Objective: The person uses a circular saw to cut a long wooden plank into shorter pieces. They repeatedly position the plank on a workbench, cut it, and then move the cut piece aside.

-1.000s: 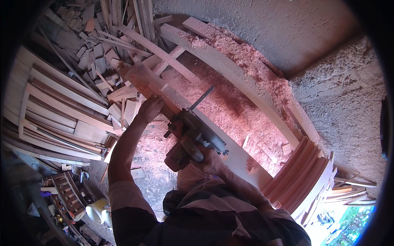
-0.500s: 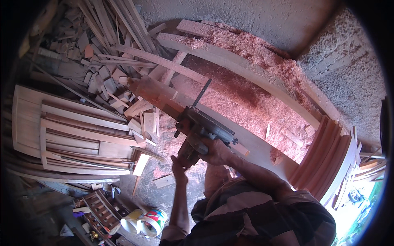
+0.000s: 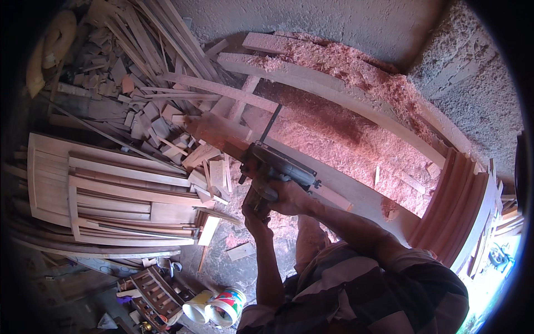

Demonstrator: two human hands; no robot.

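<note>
Tool (image 3: 281,171): dark hand-held power tool, lying across a long board near the middle of the view; a thin metal rod (image 3: 271,123) sticks out from it toward the far side.
Right hand (image 3: 290,197): wrapped around the tool's handle in a firm grip, forearm reaching in from the lower right.
Left hand (image 3: 256,221): cupped against the near end of the tool's body; its fingers are partly hidden, so how tightly they close cannot be told.
Board (image 3: 370,205): flat, wide, slanting from upper left to lower right beneath the tool.
Shavings (image 3: 345,142): pinkish wood shavings spread thickly beyond the board.
Curved beam (image 3: 334,89): pale and heavy, on the far side of the shavings.
Right side: stack of curved wooden pieces (image 3: 453,209), reddish along their faces, by the board's near end.
Left side: pale wooden frames (image 3: 51,183) lying in a pile, with a heap of offcuts (image 3: 119,89) above them.
Lower edge: two buckets (image 3: 227,309), next to a slatted wooden piece (image 3: 158,290).
</note>
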